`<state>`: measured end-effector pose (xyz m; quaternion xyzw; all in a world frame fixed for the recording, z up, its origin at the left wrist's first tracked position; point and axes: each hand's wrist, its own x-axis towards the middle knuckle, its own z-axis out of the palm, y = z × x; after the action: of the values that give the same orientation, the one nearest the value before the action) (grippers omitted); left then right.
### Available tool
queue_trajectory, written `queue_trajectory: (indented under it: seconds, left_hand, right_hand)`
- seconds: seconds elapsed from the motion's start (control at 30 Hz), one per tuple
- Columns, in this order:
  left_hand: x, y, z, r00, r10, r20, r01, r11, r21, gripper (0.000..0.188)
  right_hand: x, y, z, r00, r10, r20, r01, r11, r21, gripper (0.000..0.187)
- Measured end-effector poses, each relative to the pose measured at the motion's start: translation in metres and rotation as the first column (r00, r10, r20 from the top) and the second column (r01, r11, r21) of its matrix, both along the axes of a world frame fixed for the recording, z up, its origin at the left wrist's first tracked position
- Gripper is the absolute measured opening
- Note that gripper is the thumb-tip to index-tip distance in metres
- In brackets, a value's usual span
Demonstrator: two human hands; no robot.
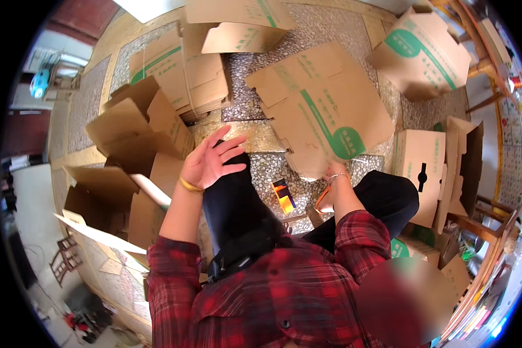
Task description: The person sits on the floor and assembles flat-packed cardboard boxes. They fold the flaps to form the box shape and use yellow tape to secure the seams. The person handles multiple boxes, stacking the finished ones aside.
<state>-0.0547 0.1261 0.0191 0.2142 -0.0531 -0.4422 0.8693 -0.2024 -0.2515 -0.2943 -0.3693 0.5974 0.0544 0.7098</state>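
A flattened cardboard box [298, 75] with green print lies tilted in front of me, over the speckled floor. My right hand [334, 170] is closed on its near edge, close to the green round patch; the fingertips are partly hidden. Over my left knee my left hand [214, 161] is raised with its fingers spread and nothing in it. A yellow band circles that wrist. Between my legs, on the floor, lies a small orange, yellow and dark packet [283, 196].
Opened boxes [151, 116] stand to my left, with another open box [107, 203] nearer. A stack of flat cardboard [197, 75] lies at the far left. More boxes [426, 52] stand far right and beside my right knee [420, 159], near wooden chairs [490, 229].
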Motion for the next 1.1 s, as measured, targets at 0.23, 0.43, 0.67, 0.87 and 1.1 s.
queue_trajectory:
  seconds: [0.23,0.43,0.67,0.87,1.1]
  left_hand:
    - [0.027,-0.023,-0.01,0.996,-0.044,-0.079,0.047,0.998,0.044,0.055]
    - [0.039,-0.025,-0.016,0.988,-0.027,-0.152,0.042,0.995,0.092,0.057]
    - [0.048,-0.027,-0.018,0.986,-0.041,-0.161,0.047,0.998,0.037,0.057]
    - [0.054,-0.033,-0.019,0.982,-0.076,-0.173,0.075,0.997,-0.012,0.058]
    - [0.052,-0.035,-0.02,0.983,-0.081,-0.163,0.078,0.997,-0.021,0.057]
  right_hand:
    - [-0.007,-0.008,-0.042,0.965,0.138,-0.221,-0.171,0.976,-0.136,0.048]
    - [0.01,0.002,-0.002,0.982,-0.15,-0.115,0.156,0.987,0.043,0.059]
    - [0.035,-0.002,0.053,0.97,-0.096,-0.224,0.123,0.986,0.112,0.07]
    - [0.013,-0.009,-0.006,0.935,-0.183,-0.304,0.147,0.98,-0.138,0.062]
    - [0.01,-0.003,-0.011,0.978,-0.207,0.036,0.208,0.932,-0.297,0.055]
